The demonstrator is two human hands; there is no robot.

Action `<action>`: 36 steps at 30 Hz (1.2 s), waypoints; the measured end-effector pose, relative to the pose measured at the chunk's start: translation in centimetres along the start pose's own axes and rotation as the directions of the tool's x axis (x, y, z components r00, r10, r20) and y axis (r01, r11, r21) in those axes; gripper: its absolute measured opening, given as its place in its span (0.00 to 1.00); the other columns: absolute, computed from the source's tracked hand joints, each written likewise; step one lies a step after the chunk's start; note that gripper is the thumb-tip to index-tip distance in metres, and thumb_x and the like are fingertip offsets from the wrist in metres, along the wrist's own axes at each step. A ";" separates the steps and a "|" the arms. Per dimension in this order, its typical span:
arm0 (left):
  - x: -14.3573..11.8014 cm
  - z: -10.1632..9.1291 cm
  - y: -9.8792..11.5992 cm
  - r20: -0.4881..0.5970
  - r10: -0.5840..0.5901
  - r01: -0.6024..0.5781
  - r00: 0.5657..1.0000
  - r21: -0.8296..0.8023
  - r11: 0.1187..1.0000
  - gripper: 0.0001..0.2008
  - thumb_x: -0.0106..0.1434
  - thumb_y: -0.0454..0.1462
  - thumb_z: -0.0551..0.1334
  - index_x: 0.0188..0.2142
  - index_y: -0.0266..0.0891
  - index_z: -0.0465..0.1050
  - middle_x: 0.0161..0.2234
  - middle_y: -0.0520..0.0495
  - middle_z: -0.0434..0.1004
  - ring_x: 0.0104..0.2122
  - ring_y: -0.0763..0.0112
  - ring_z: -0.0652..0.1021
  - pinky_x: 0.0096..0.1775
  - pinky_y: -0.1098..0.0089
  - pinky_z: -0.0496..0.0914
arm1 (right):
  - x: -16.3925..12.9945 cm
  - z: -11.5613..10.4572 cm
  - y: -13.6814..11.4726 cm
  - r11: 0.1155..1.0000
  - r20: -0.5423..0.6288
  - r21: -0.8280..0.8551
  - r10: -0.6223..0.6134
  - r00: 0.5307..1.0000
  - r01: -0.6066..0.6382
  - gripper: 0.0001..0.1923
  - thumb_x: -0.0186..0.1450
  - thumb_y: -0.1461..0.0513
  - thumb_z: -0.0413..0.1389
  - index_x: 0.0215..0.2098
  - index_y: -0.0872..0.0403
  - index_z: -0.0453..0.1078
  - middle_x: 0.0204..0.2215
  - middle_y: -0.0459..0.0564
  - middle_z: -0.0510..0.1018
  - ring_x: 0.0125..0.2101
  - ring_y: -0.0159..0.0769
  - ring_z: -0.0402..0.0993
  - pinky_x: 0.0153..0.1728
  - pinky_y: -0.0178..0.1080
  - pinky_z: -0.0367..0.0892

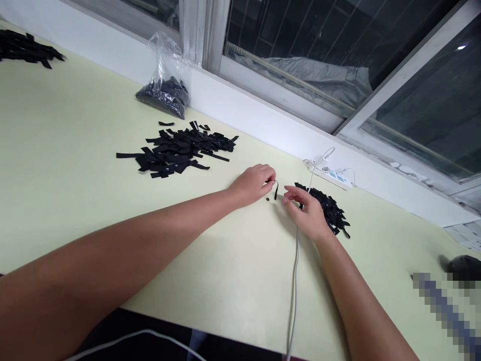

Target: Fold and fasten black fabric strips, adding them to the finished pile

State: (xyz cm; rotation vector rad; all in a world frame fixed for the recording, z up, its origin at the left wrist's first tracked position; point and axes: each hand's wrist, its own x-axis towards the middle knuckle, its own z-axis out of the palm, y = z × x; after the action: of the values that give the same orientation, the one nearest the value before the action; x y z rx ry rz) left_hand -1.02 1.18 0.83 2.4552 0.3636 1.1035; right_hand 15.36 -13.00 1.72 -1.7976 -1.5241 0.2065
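My left hand point(256, 183) pinches a short black fabric strip point(276, 191), whose free end curves downward from the fingertips. On the table just below it lies a small round black piece point(267, 199) with a pale centre. To the right, my right hand point(306, 210) hovers with thumb and fingers apart and nothing visible between them. Behind that hand is a pile of black strips point(330, 205), partly hidden by it. A larger heap of black strips point(180, 150) spreads out to the left of my left hand.
A clear plastic bag point(167, 80) with black pieces stands against the white wall ledge. More black strips point(26, 47) lie far left. A white cable point(295, 286) runs past my right hand from a power strip point(334, 175). A dark object point(464, 271) sits at right.
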 end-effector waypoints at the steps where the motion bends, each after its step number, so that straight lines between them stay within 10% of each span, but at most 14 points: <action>1: 0.0 -0.1 -0.1 -0.043 -0.080 0.080 0.996 -0.008 0.997 0.04 0.66 0.33 0.55 0.34 0.39 0.67 0.35 0.47 0.73 0.37 0.66 0.71 0.39 0.66 0.64 | 0.0 0.2 0.1 1.000 0.009 -0.029 0.005 1.000 -0.005 0.19 0.63 0.53 0.56 0.51 0.49 0.73 0.43 0.52 0.78 0.42 0.40 0.73 0.36 0.41 0.66; 7: 0.3 -0.4 -0.2 -0.112 -0.252 0.258 0.961 0.044 0.965 0.03 0.64 0.34 0.57 0.33 0.40 0.67 0.35 0.48 0.75 0.36 0.66 0.72 0.39 0.65 0.62 | 0.4 1.9 -0.4 0.981 0.100 -0.193 -0.015 0.995 0.034 0.13 0.64 0.53 0.55 0.41 0.47 0.78 0.40 0.51 0.79 0.41 0.41 0.72 0.43 0.44 0.64; 36: 0.0 0.1 0.2 0.089 -0.008 -0.018 0.996 0.295 0.955 0.06 0.70 0.35 0.55 0.37 0.39 0.70 0.39 0.48 0.76 0.41 0.65 0.72 0.42 0.64 0.56 | 0.6 2.7 -3.9 0.927 0.263 -0.373 0.065 0.963 0.040 0.07 0.64 0.62 0.51 0.33 0.54 0.70 0.34 0.53 0.78 0.35 0.38 0.71 0.37 0.39 0.61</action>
State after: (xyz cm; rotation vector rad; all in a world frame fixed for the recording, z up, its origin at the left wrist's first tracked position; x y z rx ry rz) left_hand -0.91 1.04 0.87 2.7564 0.5287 0.9975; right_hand 10.99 -11.29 2.50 -2.1498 -1.8440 0.1810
